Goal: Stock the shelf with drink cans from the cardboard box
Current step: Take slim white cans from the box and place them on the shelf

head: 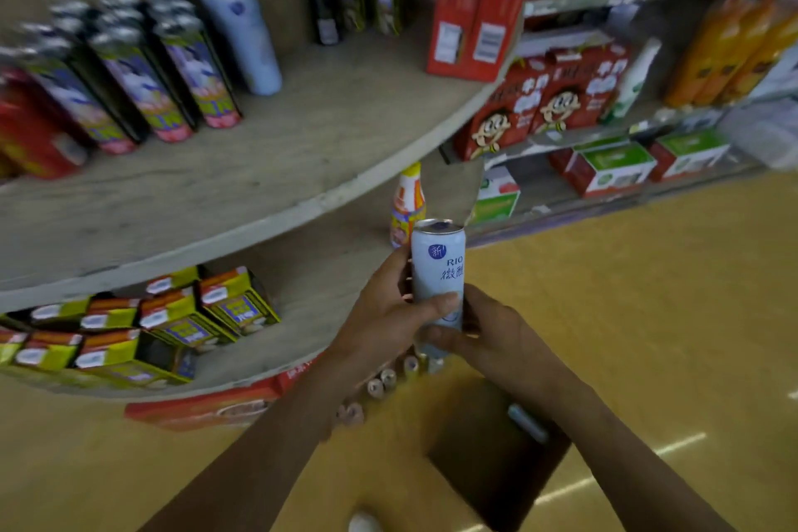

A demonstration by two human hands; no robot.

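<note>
Drink can (437, 272) with "RIO" label

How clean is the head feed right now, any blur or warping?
Head view: the held can is sharp, its label readable; the shelf cans at left are smeared by blur; the wide lens bows the shelf edge; glare streaks mark the floor.

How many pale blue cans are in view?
3: held can gripped by left hand and right hand; shelf can standing on the upper shelf; box can lying in the cardboard box. More may be hidden.
</note>
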